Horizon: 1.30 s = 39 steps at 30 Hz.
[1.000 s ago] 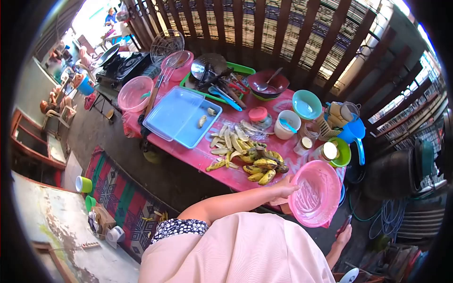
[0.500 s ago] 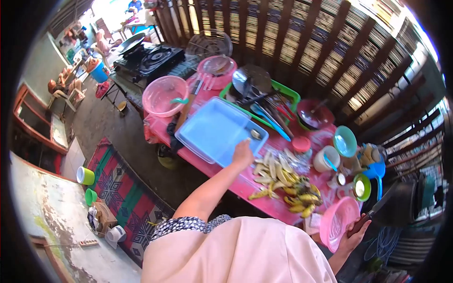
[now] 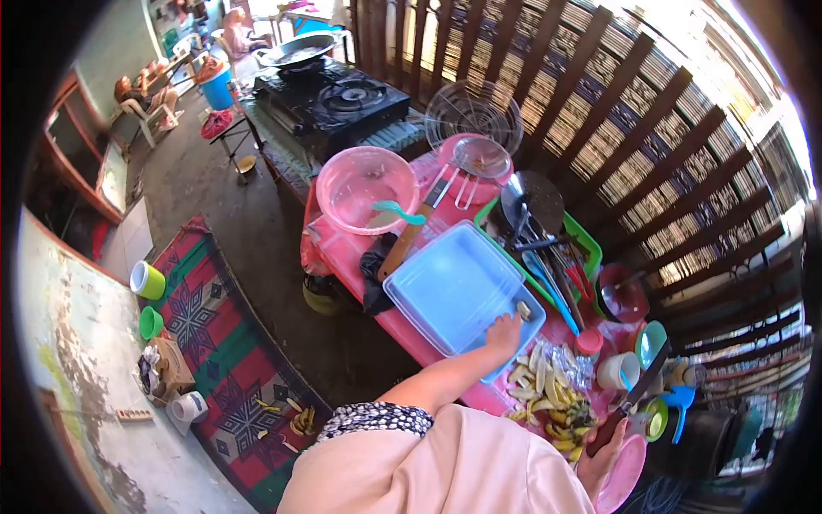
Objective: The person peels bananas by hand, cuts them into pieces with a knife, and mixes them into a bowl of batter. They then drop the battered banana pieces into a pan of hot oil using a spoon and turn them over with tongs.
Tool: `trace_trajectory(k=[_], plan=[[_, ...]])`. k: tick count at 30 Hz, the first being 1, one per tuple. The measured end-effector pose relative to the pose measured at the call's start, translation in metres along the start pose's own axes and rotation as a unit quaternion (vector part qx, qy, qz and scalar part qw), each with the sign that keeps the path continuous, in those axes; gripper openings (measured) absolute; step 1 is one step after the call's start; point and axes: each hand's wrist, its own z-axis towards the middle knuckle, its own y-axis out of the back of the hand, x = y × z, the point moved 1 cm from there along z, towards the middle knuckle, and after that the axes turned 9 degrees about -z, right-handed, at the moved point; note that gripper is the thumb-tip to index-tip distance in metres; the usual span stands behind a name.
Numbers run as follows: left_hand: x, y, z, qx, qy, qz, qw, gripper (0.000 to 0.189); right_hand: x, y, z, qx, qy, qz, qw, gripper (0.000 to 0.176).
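My left hand reaches over a blue plastic container, its fingers stretched out beside the edge of the clear lid. The lid sits shifted to the left, leaving a strip of the container uncovered. A small pale piece lies there near my fingertips. My right hand is closed around the dark handle of a large knife, blade pointing up and away. Close to the knife are peeled bananas and a heap of yellow banana peels. A pink bowl is partly hidden behind my right hand.
A green tray of utensils, a pink basin, a white tub and a blue dipper crowd the pink table. Beyond stands a black stove. A slatted fence borders the right; a patterned mat covers the floor. People sit far off.
My view has turned left, so the table appears shifted right and down. The knife in my right hand has come up, its blade now showing above the bowls. My left hand stays at the container.
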Motion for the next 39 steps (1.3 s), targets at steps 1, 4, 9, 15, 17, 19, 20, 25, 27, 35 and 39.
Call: trace_trajectory(k=[1, 4, 9, 15, 17, 19, 20, 25, 27, 35, 39], plan=[[0.000, -0.003, 0.002, 0.020, -0.001, -0.026, 0.999, 0.034, 0.001, -0.005, 0.006, 0.024, -0.002, -0.007, 1.000, 0.032], [-0.001, 0.006, -0.004, 0.069, 0.017, -0.085, 0.994, 0.044, 0.000, -0.023, 0.023, 0.058, 0.031, -0.008, 0.998, 0.036], [0.017, 0.021, -0.009, 0.077, 0.037, -0.184, 0.979, 0.050, -0.001, -0.064, 0.028, 0.133, 0.034, 0.001, 0.991, 0.044], [0.030, 0.047, 0.001, 0.226, 0.063, -0.276, 0.932, 0.042, -0.020, -0.117, 0.036, 0.151, 0.020, 0.013, 0.988, 0.029], [0.033, 0.056, 0.001, 0.241, -0.034, -0.213, 0.946, 0.034, -0.028, -0.140, 0.040, 0.172, 0.051, -0.023, 0.984, 0.026], [0.036, 0.072, 0.005, 0.243, -0.080, -0.202, 0.945, 0.031, -0.036, -0.167, 0.041, 0.143, 0.046, -0.009, 0.989, 0.022], [0.039, 0.080, 0.006, 0.263, -0.112, -0.202, 0.937, 0.030, -0.041, -0.179, 0.040, 0.120, 0.032, -0.004, 0.992, 0.018], [0.066, 0.112, 0.019, 0.338, -0.132, -0.222, 0.905, 0.024, -0.061, -0.222, 0.022, 0.056, -0.013, -0.036, 0.998, 0.013], [0.073, 0.115, 0.029, 0.345, -0.109, -0.174, 0.916, 0.030, -0.056, -0.223, 0.012, 0.048, 0.002, -0.058, 0.997, 0.014], [0.043, 0.100, 0.000, 0.468, 0.032, -0.254, 0.846, 0.030, -0.039, -0.146, -0.030, -0.164, 0.007, -0.069, 0.984, 0.013], [0.022, 0.070, -0.008, 0.277, -0.077, -0.223, 0.932, 0.034, -0.037, -0.108, -0.031, -0.200, 0.001, -0.098, 0.975, 0.011]])
